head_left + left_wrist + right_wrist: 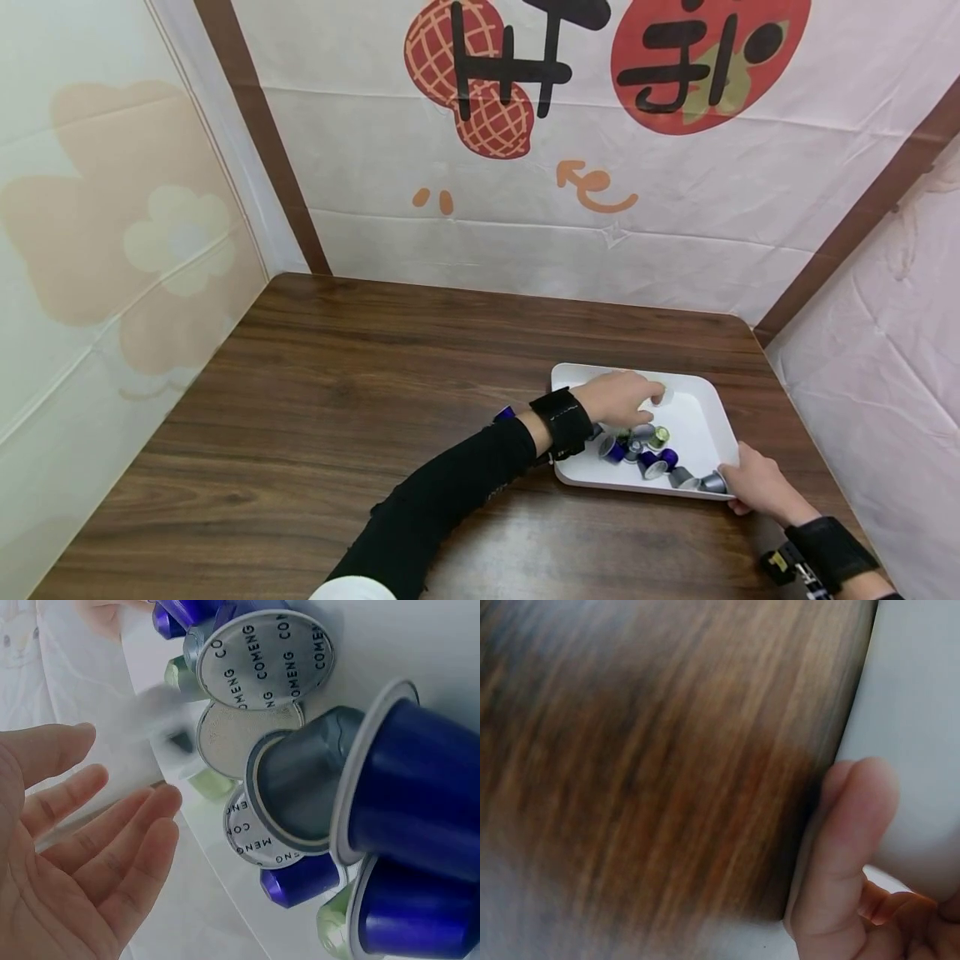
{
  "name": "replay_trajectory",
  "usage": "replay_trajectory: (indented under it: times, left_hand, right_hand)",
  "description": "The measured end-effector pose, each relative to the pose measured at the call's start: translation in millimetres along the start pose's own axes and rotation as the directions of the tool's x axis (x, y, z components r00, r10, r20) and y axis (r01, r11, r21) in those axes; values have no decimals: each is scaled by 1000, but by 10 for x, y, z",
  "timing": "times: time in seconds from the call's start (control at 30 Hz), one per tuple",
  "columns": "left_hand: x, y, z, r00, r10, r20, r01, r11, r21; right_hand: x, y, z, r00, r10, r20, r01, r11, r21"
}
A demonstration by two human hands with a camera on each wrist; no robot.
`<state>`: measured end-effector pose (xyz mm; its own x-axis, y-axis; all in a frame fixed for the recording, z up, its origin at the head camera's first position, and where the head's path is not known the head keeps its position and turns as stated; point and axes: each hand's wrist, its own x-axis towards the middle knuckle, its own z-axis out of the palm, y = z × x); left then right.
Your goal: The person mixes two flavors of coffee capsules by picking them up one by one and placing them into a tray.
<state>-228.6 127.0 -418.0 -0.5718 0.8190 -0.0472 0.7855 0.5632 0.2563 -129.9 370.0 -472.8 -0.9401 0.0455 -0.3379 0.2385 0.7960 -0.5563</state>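
My left hand reaches over the white tray, its fingers parted and relaxed. In the left wrist view a blurred grey thing shows just past the fingertips, apart from them. Coffee capsules crowd the tray's near left part: blue ones, grey ones and green ones, some with printed foil lids. My right hand grips the tray's near right corner, the thumb on the rim. Close by that hand, a grey capsule lies inside the corner.
The tray stands on a brown wooden table, near its right edge. Another blue piece shows behind my left forearm, left of the tray. Printed white cloth hangs at the back and both sides.
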Motion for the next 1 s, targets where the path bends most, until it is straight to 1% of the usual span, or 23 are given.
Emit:
replay_trajectory:
  times: [0.1, 0.2, 0.4, 0.5, 0.7, 0.87, 1.0]
  left_hand:
    - [-40, -41, -24, 1000, -23, 13, 24, 999, -21]
    - [-128, -138, -94, 999, -32, 17, 33, 998, -57]
    - [-400, -416, -284, 998, -51, 32, 53, 995, -79]
    - [-558, -561, -343, 997, -65, 36, 69, 993, -95]
    - [-887, -839, -336, 995, -83, 47, 88, 989, -115]
    - [-1139, -1011, -308, 986, -123, 116, 141, 977, -159]
    - [-1254, -1113, -266, 974, -150, 171, 178, 970, -163]
  right_hand:
    - [0, 6, 13, 1000, 1, -6, -1, 1000, 1]
    - [0, 6, 20, 1000, 0, -10, 0, 1000, 1]
    - [-17, -24, 9, 1000, 0, -7, 0, 1000, -2]
    - [-20, -34, 3, 1000, 3, -7, -3, 1000, -5]
    - [21, -19, -7, 1000, 0, -8, 0, 1000, -11]
    - [79, 13, -27, 1000, -2, -5, 2, 1000, -16]
    - [120, 21, -46, 1000, -5, -6, 5, 1000, -18]
